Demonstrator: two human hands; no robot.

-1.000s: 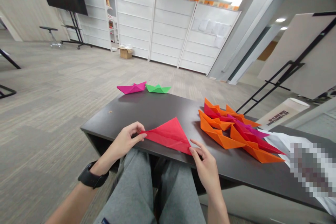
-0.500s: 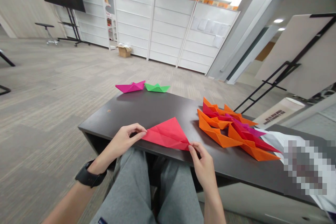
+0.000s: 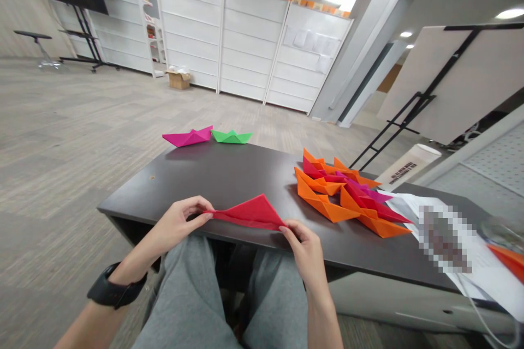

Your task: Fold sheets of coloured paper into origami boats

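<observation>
Dark counter point(image 3: 196, 174) fills the middle of my feed, with the wearer's grey trousers point(image 3: 184, 294) showing just below its near edge. Closest to the camera, the left hand point(image 3: 176, 223), a black watch point(image 3: 114, 292) on its wrist, pinches one corner of a folded red paper triangle point(image 3: 249, 214) between thumb and fingers. The right hand point(image 3: 301, 248) pinches the opposite corner in the same way. The hands stand well apart, with the paper drawn out between them at the counter's near edge, its point aimed away from me.

Just beyond the right hand lies a heap of orange paper boats point(image 3: 323, 202), with red and magenta ones mixed in. White papers point(image 3: 446, 229), partly blurred out, lie to their right. At the counter's far edge, a magenta paper boat point(image 3: 187, 136) and a green paper boat point(image 3: 231, 137) sit side by side.

Past the counter, carpet point(image 3: 69, 120) stretches back to white shelves point(image 3: 249, 38), with a cardboard box point(image 3: 179, 80) at their foot. A stool point(image 3: 36, 38) stands far left, and white boards point(image 3: 434, 82) on black stands rise to the right.
</observation>
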